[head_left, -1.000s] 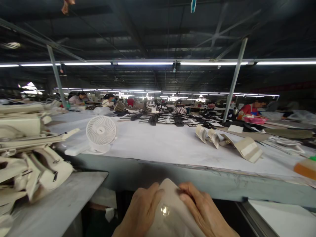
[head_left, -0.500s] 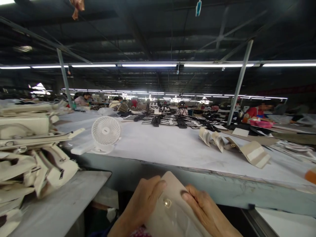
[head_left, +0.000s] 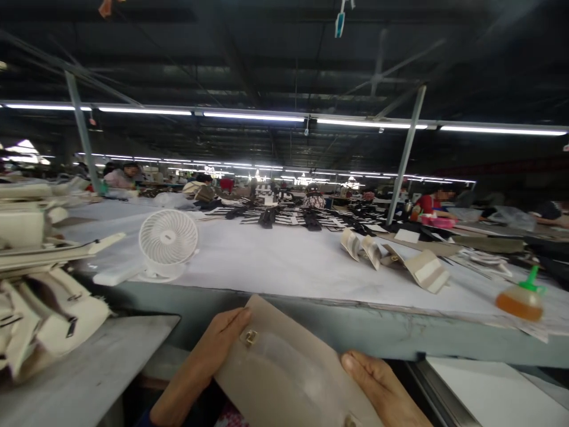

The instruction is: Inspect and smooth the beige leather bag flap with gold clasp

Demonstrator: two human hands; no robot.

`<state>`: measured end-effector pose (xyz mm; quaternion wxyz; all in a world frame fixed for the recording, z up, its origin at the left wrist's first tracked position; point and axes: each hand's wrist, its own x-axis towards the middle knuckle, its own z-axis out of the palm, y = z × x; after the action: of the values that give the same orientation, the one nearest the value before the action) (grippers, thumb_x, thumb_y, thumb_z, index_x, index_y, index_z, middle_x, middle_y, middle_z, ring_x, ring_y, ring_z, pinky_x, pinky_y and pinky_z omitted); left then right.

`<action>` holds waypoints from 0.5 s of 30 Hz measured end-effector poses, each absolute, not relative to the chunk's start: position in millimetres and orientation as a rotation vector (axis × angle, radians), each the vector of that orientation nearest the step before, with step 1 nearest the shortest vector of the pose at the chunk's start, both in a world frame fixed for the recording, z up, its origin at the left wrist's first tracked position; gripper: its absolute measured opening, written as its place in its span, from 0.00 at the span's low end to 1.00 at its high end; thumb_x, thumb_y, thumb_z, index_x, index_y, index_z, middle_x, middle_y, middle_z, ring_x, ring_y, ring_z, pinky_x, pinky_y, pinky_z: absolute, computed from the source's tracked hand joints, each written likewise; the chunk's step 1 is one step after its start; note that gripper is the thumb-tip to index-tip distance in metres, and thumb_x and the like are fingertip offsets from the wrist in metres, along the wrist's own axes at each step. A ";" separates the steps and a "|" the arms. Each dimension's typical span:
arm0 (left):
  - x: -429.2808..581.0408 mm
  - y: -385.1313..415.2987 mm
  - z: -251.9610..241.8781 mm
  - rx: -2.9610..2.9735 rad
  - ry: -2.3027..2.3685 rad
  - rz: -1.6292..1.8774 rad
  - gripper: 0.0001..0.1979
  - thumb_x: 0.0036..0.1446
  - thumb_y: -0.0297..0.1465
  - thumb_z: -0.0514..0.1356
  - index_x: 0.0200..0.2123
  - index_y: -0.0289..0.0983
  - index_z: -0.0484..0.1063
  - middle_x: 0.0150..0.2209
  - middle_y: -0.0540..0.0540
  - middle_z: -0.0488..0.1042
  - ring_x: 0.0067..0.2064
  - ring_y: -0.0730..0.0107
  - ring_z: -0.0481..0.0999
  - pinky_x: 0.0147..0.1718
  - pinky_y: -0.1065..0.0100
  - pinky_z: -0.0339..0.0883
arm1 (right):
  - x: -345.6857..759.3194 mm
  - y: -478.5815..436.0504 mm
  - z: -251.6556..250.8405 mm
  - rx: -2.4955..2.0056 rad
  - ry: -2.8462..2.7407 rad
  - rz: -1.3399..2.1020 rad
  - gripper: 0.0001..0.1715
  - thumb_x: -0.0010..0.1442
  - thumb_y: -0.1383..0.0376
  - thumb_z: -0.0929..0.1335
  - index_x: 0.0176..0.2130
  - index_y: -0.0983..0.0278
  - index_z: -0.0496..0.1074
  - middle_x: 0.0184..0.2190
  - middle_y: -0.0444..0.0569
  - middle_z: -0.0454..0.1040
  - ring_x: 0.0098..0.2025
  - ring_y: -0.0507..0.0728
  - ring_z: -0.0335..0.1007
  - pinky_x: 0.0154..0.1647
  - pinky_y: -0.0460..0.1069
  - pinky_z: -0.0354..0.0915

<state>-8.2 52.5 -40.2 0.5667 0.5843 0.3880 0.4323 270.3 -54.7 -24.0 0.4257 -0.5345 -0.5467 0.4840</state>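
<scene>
A beige bag panel (head_left: 284,362) spans the space between my hands, in front of the table edge. Gold-coloured metal fittings sit near its upper left corner and at its lower edge, and a glossy, see-through-looking area lies across the middle. My left hand (head_left: 217,344) grips the upper left edge, thumb on the face beside the fitting. On the right edge, my right hand (head_left: 377,382) holds with its thumb on top and its other fingers mostly hidden. Several curled beige flap pieces (head_left: 424,270) lie on the white-topped table (head_left: 267,255) beyond.
A white fan (head_left: 169,240) stands at the table's left. Cream bag parts (head_left: 57,320) pile up on a lower board at left. A bottle of amber liquid with a green nozzle (head_left: 520,302) stands at right. Black and white strips (head_left: 284,213) cover the far side; people work beyond.
The panel has turned and opened out, showing more of its face and a second fitting. My hands are farther apart, the left one moved left. My view has swung right, bringing the bottle in.
</scene>
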 end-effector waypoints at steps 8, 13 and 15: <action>-0.1 53.5 -52.1 0.963 0.816 1.037 0.32 0.35 0.52 0.76 0.32 0.31 0.75 0.25 0.45 0.76 0.25 0.66 0.75 0.23 0.72 0.68 | 256.2 -45.8 -10.5 -1.131 -1.328 1.331 0.36 0.56 0.35 0.67 0.26 0.63 0.59 0.15 0.34 0.54 0.12 0.41 0.42 0.09 0.39 0.39; 3.4 50.0 -54.0 0.802 0.797 1.074 0.33 0.29 0.48 0.79 0.33 0.34 0.76 0.26 0.49 0.77 0.25 0.68 0.75 0.24 0.71 0.70 | 248.2 -51.5 -8.6 -1.086 -1.245 1.351 0.36 0.56 0.35 0.67 0.26 0.64 0.62 0.13 0.35 0.57 0.11 0.42 0.42 0.10 0.41 0.39; 4.0 48.2 -53.6 0.778 0.786 1.074 0.31 0.29 0.48 0.79 0.34 0.35 0.76 0.26 0.50 0.77 0.25 0.69 0.75 0.26 0.71 0.71 | 244.4 -55.4 -6.8 -1.095 -1.185 1.326 0.37 0.54 0.34 0.68 0.26 0.64 0.65 0.13 0.35 0.57 0.12 0.42 0.43 0.12 0.41 0.39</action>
<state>4.0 48.2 -53.6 0.7174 0.3517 0.3550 0.4853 244.4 -55.4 -6.8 0.5026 -0.4533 -0.4904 0.5491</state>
